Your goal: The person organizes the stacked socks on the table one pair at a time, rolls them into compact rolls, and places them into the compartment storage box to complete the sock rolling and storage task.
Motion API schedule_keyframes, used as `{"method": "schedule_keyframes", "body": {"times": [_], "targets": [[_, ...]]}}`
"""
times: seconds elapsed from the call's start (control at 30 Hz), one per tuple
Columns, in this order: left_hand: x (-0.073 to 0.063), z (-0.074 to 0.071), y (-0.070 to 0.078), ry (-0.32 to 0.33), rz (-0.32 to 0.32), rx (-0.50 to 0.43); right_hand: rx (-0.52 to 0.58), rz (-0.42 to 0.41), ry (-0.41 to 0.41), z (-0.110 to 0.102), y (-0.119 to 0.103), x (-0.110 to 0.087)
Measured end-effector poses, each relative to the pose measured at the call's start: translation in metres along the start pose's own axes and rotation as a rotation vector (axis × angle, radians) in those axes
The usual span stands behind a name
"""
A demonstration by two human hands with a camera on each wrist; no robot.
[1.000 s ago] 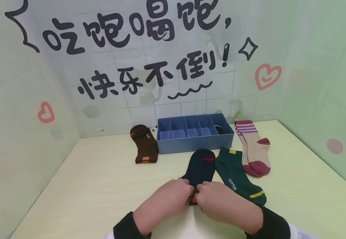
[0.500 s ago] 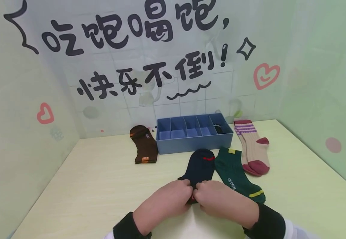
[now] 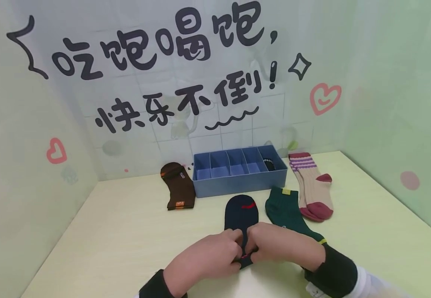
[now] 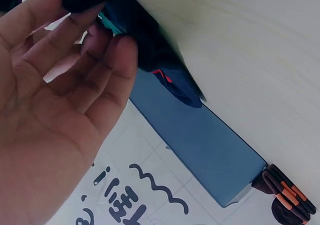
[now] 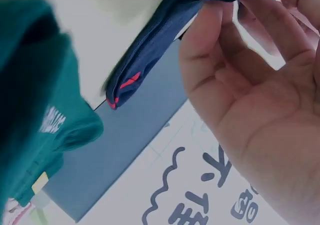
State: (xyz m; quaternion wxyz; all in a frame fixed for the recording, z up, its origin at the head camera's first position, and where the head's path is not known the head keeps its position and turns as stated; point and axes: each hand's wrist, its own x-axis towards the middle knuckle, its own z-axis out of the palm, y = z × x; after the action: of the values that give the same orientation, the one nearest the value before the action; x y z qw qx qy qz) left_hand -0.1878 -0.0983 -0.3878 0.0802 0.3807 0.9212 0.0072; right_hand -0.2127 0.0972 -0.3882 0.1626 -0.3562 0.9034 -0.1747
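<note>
- On the pale table (image 3: 133, 240), before the person and near the middle, lies the dark blue sock (image 3: 241, 213); its rounded end, which carries a red mark, points to the blue box.
- Left hand (image 3: 219, 253): its fingers are bent and pinch the near part of this sock, on its left side.
- Right hand (image 3: 269, 242): it pinches the same sock from the right side; the two hands are close together, with a narrow strip of cloth visible between them.
- Just right of the dark blue sock is the green sock (image 3: 284, 209), partly hidden by the right arm.
- Behind the dark blue sock stands the blue box (image 3: 237, 185) with five compartments; the rightmost one holds a black thing (image 3: 269, 164) with white letters.
- At the left end of the box lies the brown sock (image 3: 181, 190), with orange parts.
- Right of the box are the beige socks (image 3: 316, 188), with dark red toes and purple stripes.
- Farther back, the wall covering (image 3: 137, 89) shows large black writing and red hearts.
</note>
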Motion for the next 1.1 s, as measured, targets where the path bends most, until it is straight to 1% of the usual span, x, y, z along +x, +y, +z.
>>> {"method": "schedule_keyframes", "body": {"times": [0.1,0.23,0.33,0.4,0.47,0.5,0.6,0.67,0.77,0.83,0.9,0.97,1.1], "targets": [[0.0,-0.001,-0.002,-0.033,0.007,-0.079,-0.023,-0.029,-0.02,-0.001,-0.002,-0.002],[0.002,0.0,-0.006,-0.058,-0.025,-0.202,-0.08,-0.061,0.016,0.001,-0.003,-0.002],[0.002,0.001,-0.01,-0.05,-0.062,-0.268,-0.091,-0.027,0.046,0.004,-0.004,-0.001],[0.003,0.001,-0.012,-0.029,-0.085,-0.281,-0.1,0.003,0.068,0.005,-0.005,0.001],[0.003,0.0,-0.013,0.0,-0.092,-0.277,-0.108,0.039,0.086,0.006,-0.007,0.002],[0.003,0.0,-0.014,0.013,-0.086,-0.271,-0.114,0.047,0.096,0.007,-0.007,0.003],[0.003,-0.001,-0.015,0.047,-0.042,-0.25,-0.162,0.041,0.129,0.009,-0.009,0.002],[0.003,-0.001,-0.015,0.057,0.001,-0.246,-0.256,0.002,0.146,0.011,-0.009,0.002],[0.003,-0.001,-0.015,0.06,0.027,-0.208,-0.473,-0.071,0.15,0.013,-0.012,0.001],[0.002,-0.001,-0.014,0.056,0.02,-0.182,-0.603,-0.104,0.136,0.013,-0.015,-0.001],[0.002,-0.001,-0.013,0.054,0.009,-0.145,-0.676,-0.117,0.118,0.013,-0.017,-0.003],[0.001,0.0,-0.012,0.06,0.008,-0.117,-0.697,-0.11,0.102,0.014,-0.02,-0.004],[0.001,0.001,-0.011,0.021,-0.032,-0.091,-0.711,-0.106,0.1,0.018,-0.021,-0.006]]}}
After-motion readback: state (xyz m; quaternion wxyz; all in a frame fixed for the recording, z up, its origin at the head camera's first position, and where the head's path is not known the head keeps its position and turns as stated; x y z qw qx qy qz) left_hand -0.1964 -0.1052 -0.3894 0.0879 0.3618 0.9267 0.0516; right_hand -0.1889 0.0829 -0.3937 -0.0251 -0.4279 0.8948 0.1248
